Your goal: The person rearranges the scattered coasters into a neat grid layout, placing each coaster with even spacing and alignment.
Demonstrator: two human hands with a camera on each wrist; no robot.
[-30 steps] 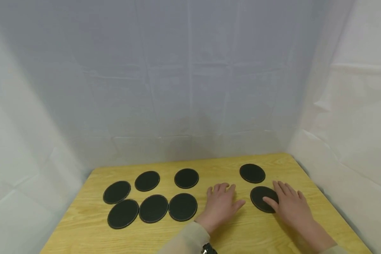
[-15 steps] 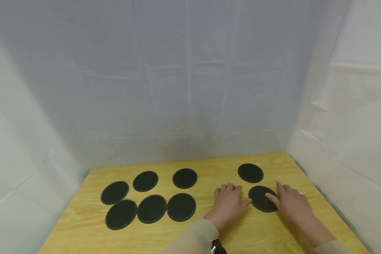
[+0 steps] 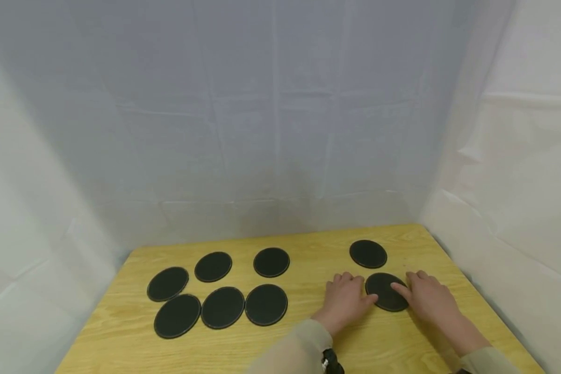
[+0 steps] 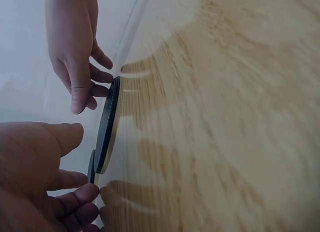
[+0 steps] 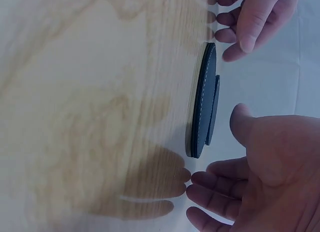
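Observation:
A round black coaster (image 3: 384, 292) with a pale stitched edge lies flat on the wooden table (image 3: 234, 348) between both hands. In the right wrist view its edge (image 5: 202, 106) looks layered; whether more than one coaster is stacked there I cannot tell. My left hand (image 3: 343, 303) is at its left side, fingers loosely bent, thumb by the rim. At the right side my right hand (image 3: 430, 298) has its fingers beside the rim, its thumb above the top. The right wrist view shows a gap between that thumb and the coaster. Neither hand grips it.
Another black coaster (image 3: 368, 254) lies just behind. Several more coasters form two rows at the left, including one (image 3: 266, 305) nearest my left hand and one (image 3: 168, 284) farthest left. White sheeting (image 3: 280, 130) encloses the table's back and sides.
My left hand has moved right across the table, up to the near coaster's left side. My right hand has shifted slightly at the right rim. The coasters have not visibly moved on the table.

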